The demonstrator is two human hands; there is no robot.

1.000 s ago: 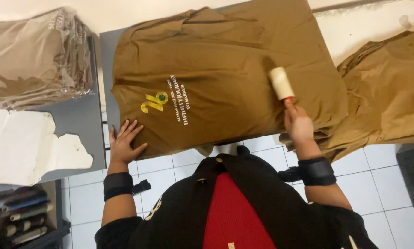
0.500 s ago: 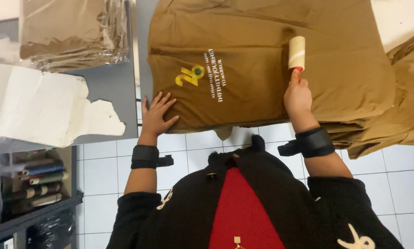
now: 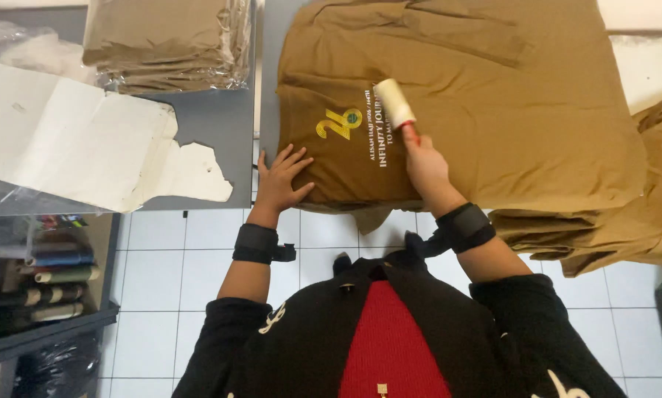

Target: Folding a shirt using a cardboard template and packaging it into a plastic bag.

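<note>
Brown shirt (image 3: 493, 110) flat on worktop (image 3: 220, 121), left hand (image 3: 281, 177) spread on its edge, right hand (image 3: 425, 163) gripping lint roller (image 3: 396, 103) over print

Bare grey table (image 3: 198, 118) between wrapped shirt stack (image 3: 165, 44) and torn paper (image 3: 88, 147); folded pile (image 3: 640, 221) at right

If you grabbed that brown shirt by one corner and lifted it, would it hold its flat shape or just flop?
Probably flop. The brown shirt is thin cloth that creases and droops over the table edge, so it likely sags. The left hand presses flat on it, which suggests it would slide or bunch under the lint roller held by the right hand. It looks light.
</note>
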